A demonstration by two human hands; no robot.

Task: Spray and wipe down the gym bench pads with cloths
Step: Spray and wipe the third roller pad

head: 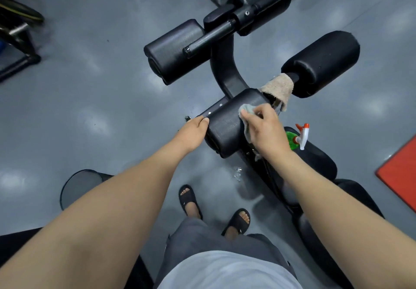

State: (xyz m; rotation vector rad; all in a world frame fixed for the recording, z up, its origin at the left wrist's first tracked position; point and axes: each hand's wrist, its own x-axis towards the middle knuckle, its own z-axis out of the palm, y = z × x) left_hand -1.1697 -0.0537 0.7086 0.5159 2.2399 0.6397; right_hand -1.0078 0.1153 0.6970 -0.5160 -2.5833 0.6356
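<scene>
— Which pad is the person working on?
— The near roller pad (225, 126). It is a stubby black cylinder in finely grained vinyl, lying crosswise at the end of the bench frame (225, 68), a curved tube of black metal that runs toward the far side.
— And the hands?
— The right hand (263, 129) has its fingers bent over a bunched grey cloth (244, 111) and presses it onto the pad's top right. A limp tail of the cloth hangs down the near face under the palm. The left hand (195, 129) clasps the pad's left end, with the thumb laid on top and the other fingers curled under, out of sight.
— Is there a second cloth?
— Yes, a beige terry cloth (279, 88), thick and looped. It is draped over the axle just right of that pad, between it and the right roller pad (322, 63), a fatter black cylinder with rounded ends.
— The spray?
— The spray bottle (300, 135) is green plastic with a white and orange trigger head. It sits on the bench seat pad (319, 160), smooth black upholstery, just right of the right wrist.
— Anything else?
— Farther left are two stacked roller pads (173, 52) with a black handle bar across them. The floor (90, 86) is glossy grey, with a small glistening patch (237, 174) beneath the bench. A black mesh bin (78, 183) stands near left, a red mat (403, 176) lies at the right edge, and the person wears black slide sandals (189, 201).
</scene>
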